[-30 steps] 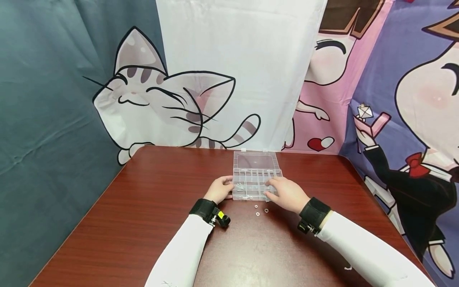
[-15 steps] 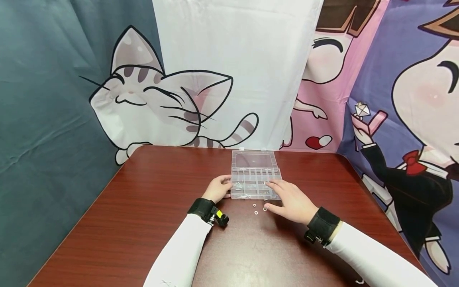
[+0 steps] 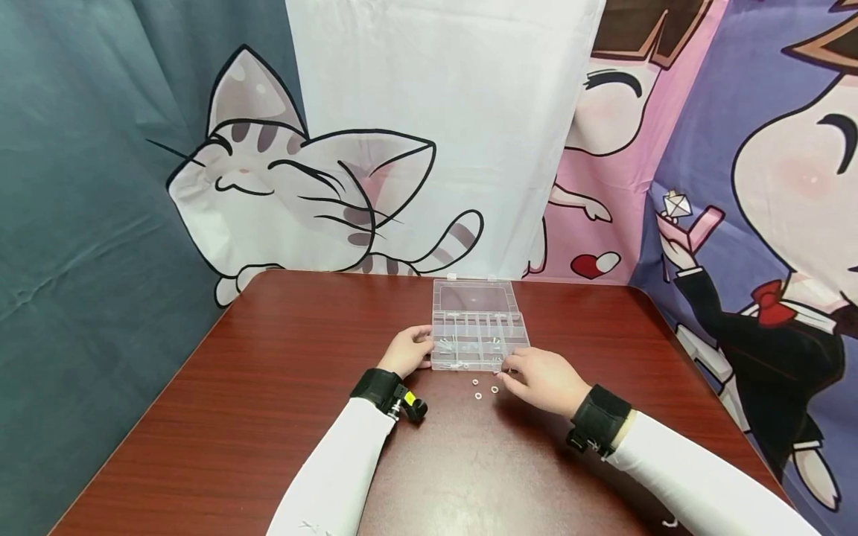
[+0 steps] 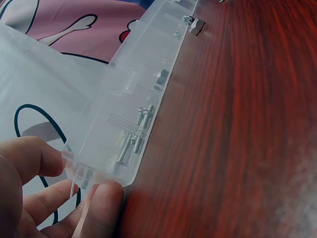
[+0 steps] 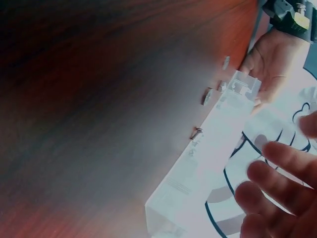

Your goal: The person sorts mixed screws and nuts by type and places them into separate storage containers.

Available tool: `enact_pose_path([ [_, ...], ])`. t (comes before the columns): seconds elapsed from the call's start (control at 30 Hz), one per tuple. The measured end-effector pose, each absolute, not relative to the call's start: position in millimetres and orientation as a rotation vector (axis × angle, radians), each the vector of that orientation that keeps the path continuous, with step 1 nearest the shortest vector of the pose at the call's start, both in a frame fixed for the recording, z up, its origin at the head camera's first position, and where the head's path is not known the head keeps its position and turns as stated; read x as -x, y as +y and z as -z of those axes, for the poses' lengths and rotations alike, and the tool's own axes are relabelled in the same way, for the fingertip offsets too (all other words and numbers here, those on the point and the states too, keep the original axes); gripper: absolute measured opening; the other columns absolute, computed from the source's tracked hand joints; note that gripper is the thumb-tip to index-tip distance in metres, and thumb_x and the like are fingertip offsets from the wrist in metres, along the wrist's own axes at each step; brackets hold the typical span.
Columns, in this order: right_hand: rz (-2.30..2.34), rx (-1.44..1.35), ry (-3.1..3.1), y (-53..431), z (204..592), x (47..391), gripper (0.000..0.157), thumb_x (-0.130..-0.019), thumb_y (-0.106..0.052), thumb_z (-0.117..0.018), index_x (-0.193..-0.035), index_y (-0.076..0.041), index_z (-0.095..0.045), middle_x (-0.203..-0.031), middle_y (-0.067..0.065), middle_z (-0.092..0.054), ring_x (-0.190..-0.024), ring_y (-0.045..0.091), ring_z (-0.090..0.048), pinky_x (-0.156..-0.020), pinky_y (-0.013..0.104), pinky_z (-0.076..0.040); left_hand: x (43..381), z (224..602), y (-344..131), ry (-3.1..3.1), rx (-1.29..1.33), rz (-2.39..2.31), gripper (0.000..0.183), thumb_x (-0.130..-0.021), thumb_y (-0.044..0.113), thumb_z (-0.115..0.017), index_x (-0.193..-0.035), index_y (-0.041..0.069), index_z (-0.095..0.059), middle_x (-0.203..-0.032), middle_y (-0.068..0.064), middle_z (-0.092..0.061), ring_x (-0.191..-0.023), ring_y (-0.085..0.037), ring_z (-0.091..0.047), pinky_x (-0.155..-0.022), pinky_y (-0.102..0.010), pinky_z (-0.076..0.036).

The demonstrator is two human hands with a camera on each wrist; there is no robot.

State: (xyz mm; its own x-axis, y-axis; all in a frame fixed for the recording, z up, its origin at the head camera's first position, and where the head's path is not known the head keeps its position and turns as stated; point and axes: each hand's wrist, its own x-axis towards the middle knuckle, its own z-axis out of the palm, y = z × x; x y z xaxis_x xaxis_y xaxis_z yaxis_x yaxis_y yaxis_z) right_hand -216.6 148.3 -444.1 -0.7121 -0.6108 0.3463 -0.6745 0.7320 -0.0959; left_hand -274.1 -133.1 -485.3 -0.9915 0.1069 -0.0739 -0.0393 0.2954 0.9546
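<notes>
A clear plastic compartment box point(image 3: 472, 356) lies on the table with its lid point(image 3: 472, 296) opened back. My left hand point(image 3: 406, 352) grips its left end, thumb in front and fingers round the corner. Screws point(image 4: 133, 136) and a nut point(image 4: 161, 77) show through the front wall. My right hand point(image 3: 546, 380) is at the front right corner, its fingers loosely bent; in the right wrist view they hold nothing visible. Near its thumb, a small screw point(image 5: 195, 133) lies by the box's front edge. Several hex nuts point(image 3: 494, 389) lie in front of the box.
The brown wooden table point(image 3: 302, 335) extends around the box. Behind it hangs a cartoon-printed cloth point(image 3: 402, 89). A black wrist camera strap point(image 3: 599, 419) is on the right wrist, and a similar strap point(image 3: 379, 391) is on the left.
My right hand has drawn back from over the compartments to the front right corner; its fingers are more bent than half a second ago. The left hand keeps its grip.
</notes>
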Motion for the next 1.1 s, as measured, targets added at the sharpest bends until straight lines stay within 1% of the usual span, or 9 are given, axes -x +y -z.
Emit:
enact_pose_path([
  [0.07, -0.251, -1.04, -2.657, 147.3, 446.4, 218.7, 0.007, -0.088, -0.027, -0.073, -0.082, -0.023, -0.071, -0.075, -0.012, -0.057, -0.064, 0.004, -0.052, -0.055, 0.025, -0.048, 274.4, 485.8, -133.2, 2.424, -0.065, -1.792, 0.047, -0.098, 0.011, -0.056, -0.144, 0.005, -0.051, -0.128, -0.018, -0.061, -0.104, -0.024, -0.065, -0.071, -0.029, -0.061],
  [0.2, -0.167, -1.105, -2.66, 146.2, 450.0, 222.8, 0.004, -0.088, -0.023, -0.074, -0.084, -0.022, -0.073, -0.074, -0.011, -0.06, -0.061, 0.005, -0.054, -0.052, 0.027, -0.049, 274.5, 487.0, -132.9, 2.426, -0.07, -1.787, 0.046, -0.098, 0.011, -0.055, -0.144, 0.004, -0.05, -0.129, -0.018, -0.06, -0.104, -0.024, -0.064, -0.071, -0.029, -0.061],
  [0.43, -0.059, -1.114, -2.697, 144.9, 454.2, 226.6, 0.011, -0.088, -0.016, -0.073, -0.079, -0.021, -0.067, -0.063, -0.007, -0.049, -0.052, 0.008, -0.042, -0.043, 0.026, -0.037, 274.2, 487.5, -132.4, 2.426, -0.073, -1.773, 0.046, -0.099, 0.011, -0.056, -0.144, 0.004, -0.05, -0.13, -0.019, -0.06, -0.107, -0.026, -0.064, -0.071, -0.03, -0.061],
  [0.5, -0.058, -1.115, -2.699, 143.8, 454.8, 227.0, 0.011, -0.087, -0.015, -0.073, -0.08, -0.02, -0.066, -0.063, -0.006, -0.05, -0.053, 0.008, -0.043, -0.043, 0.027, -0.038, 274.6, 487.0, -132.8, 2.426, -0.069, -1.777, 0.046, -0.099, 0.01, -0.056, -0.144, 0.004, -0.05, -0.13, -0.019, -0.06, -0.106, -0.025, -0.064, -0.071, -0.03, -0.061],
  [0.67, -0.067, -1.116, -2.704, 141.1, 459.1, 230.2, 0.012, -0.086, -0.015, -0.073, -0.078, -0.02, -0.065, -0.064, -0.007, -0.054, -0.054, 0.008, -0.047, -0.044, 0.031, -0.043, 275.0, 486.2, -133.9, 2.433, -0.066, -1.778, 0.047, -0.098, 0.011, -0.056, -0.144, 0.004, -0.05, -0.129, -0.018, -0.06, -0.104, -0.024, -0.064, -0.07, -0.03, -0.061],
  [0.83, -0.091, -1.089, -2.745, 138.8, 464.6, 233.9, 0.017, -0.087, -0.016, -0.071, -0.074, -0.022, -0.061, -0.063, -0.01, -0.053, -0.054, 0.007, -0.045, -0.046, 0.031, -0.044, 274.5, 487.7, -133.8, 2.438, -0.076, -1.766, 0.047, -0.098, 0.012, -0.056, -0.144, 0.004, -0.05, -0.128, -0.018, -0.06, -0.105, -0.025, -0.065, -0.071, -0.031, -0.061],
  [0.97, -0.118, -1.069, -2.771, 136.3, 465.4, 235.0, 0.017, -0.088, -0.015, -0.07, -0.075, -0.021, -0.06, -0.062, -0.01, -0.051, -0.054, 0.007, -0.044, -0.047, 0.031, -0.043, 274.1, 488.0, -133.1, 2.442, -0.077, -1.774, 0.046, -0.098, 0.012, -0.056, -0.144, 0.004, -0.051, -0.128, -0.018, -0.06, -0.106, -0.026, -0.065, -0.071, -0.031, -0.061],
  [1.03, -0.127, -1.065, -2.776, 135.3, 465.0, 234.5, 0.016, -0.087, -0.014, -0.07, -0.076, -0.02, -0.061, -0.063, -0.009, -0.052, -0.054, 0.007, -0.045, -0.047, 0.031, -0.044, 273.7, 487.5, -133.1, 2.442, -0.076, -1.777, 0.046, -0.098, 0.012, -0.056, -0.143, 0.004, -0.051, -0.128, -0.018, -0.06, -0.106, -0.026, -0.065, -0.071, -0.031, -0.061],
  [1.1, -0.134, -1.06, -2.778, 134.3, 463.3, 233.3, 0.014, -0.087, -0.014, -0.07, -0.077, -0.02, -0.063, -0.065, -0.009, -0.056, -0.056, 0.007, -0.05, -0.049, 0.031, -0.047, 273.7, 486.7, -133.2, 2.436, -0.074, -1.782, 0.046, -0.098, 0.012, -0.056, -0.143, 0.004, -0.051, -0.129, -0.018, -0.06, -0.106, -0.026, -0.065, -0.071, -0.031, -0.061],
])
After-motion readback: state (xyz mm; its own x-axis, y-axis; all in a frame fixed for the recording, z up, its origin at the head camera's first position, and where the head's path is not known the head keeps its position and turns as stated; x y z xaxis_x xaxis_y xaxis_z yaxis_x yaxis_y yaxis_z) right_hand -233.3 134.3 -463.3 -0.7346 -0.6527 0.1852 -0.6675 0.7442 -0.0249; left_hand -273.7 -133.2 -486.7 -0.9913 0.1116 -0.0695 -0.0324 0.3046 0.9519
